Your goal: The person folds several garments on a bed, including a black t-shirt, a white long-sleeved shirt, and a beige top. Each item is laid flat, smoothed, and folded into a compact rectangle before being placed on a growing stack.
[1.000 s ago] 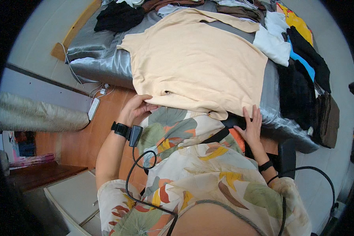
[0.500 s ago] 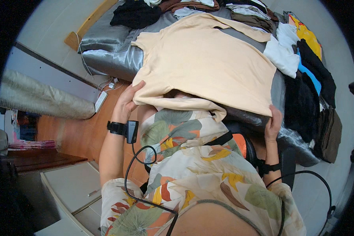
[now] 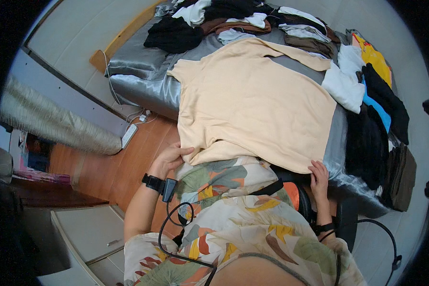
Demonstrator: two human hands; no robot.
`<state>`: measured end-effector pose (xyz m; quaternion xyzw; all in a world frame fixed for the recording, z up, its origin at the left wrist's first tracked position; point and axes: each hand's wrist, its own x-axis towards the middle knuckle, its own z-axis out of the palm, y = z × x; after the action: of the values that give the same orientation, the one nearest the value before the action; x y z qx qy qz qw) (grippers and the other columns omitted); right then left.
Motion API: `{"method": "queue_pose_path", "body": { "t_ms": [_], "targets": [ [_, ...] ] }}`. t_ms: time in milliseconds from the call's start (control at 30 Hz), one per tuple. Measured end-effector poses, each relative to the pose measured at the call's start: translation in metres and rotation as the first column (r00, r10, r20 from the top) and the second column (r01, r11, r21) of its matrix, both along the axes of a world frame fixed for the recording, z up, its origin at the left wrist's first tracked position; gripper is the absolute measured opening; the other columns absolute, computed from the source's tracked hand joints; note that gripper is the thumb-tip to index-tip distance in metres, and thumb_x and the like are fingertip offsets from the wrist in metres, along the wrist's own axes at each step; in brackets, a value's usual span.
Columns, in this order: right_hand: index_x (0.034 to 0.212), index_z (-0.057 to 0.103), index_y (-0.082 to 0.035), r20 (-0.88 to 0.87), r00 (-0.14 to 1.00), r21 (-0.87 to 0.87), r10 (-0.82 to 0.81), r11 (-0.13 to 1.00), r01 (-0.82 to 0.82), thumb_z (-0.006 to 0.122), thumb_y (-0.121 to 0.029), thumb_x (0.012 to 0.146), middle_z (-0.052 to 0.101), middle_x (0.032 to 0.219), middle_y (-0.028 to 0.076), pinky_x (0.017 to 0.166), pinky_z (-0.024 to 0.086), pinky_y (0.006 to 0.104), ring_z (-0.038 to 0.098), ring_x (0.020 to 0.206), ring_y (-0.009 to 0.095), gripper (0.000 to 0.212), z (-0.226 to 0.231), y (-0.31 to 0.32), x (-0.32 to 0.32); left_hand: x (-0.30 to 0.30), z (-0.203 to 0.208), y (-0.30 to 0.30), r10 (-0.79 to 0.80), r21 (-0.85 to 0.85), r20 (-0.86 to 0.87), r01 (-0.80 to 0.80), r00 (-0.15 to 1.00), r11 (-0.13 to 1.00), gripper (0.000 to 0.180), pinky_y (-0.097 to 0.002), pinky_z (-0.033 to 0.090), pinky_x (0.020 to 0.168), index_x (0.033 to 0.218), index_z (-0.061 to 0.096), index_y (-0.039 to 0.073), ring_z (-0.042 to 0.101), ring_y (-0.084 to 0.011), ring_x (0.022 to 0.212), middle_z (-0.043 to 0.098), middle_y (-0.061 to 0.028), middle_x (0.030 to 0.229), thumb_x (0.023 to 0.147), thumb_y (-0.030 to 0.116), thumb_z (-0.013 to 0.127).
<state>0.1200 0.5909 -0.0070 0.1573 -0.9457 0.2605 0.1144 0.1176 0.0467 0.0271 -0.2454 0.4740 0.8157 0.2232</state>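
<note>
A cream long-sleeved top (image 3: 257, 100) lies spread over the edge of the bed, its hem toward me and draping onto my lap. One sleeve stretches to the far right; the other side ends in a short cuff-like edge at the left. My left hand (image 3: 169, 156) pinches the near left corner of the hem between thumb and fingers. At the near right corner, the fingers of my right hand (image 3: 319, 177) are closed on the hem. Near the left hand the fabric is wrinkled and folded, while the middle lies fairly flat.
The bed has a shiny grey cover (image 3: 148, 90). Folded clothes (image 3: 307, 35) and a black garment (image 3: 174, 35) lie along its far side. White (image 3: 345, 86), black and brown garments sit at the right. A power strip (image 3: 129, 136) with cables is on the floor left.
Both hands have drawn the hem nearer to me, and the top appears lower in view. The gap under its front hem has mostly closed. The whole view has shifted slightly.
</note>
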Motion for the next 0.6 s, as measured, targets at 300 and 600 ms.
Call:
{"method": "queue_pose_path", "body": {
  "t_ms": [300,600],
  "targets": [
    [0.1,0.065,-0.004,0.286,0.954,-0.372,-0.087,0.907,0.194,0.061,-0.001,0.083,0.065,0.101,0.006,0.085,0.044,0.0284,0.057,0.098,0.018,0.017,0.008,0.013,-0.016,-0.002,0.021,-0.019,0.229,-0.169,0.012,-0.224,0.973,0.96,0.035,-0.0224,0.057,0.046,0.126,0.048,0.006,0.066,-0.0169,0.068,0.064,-0.0089,0.098,0.094,0.018,0.056],
    [0.096,0.06,-0.003,0.263,0.949,-0.755,-0.171,0.577,0.313,0.063,-0.014,0.089,0.059,0.088,-0.001,0.073,0.041,0.0227,0.052,0.083,0.008,0.014,0.017,0.012,-0.076,-0.105,0.103,-0.023,0.012,-0.269,-0.398,-0.129,0.917,0.954,0.042,-0.0178,0.052,0.041,0.133,0.043,0.006,0.063,-0.0133,0.056,0.062,-0.0067,0.081,0.093,0.007,0.053]
  ]
}}
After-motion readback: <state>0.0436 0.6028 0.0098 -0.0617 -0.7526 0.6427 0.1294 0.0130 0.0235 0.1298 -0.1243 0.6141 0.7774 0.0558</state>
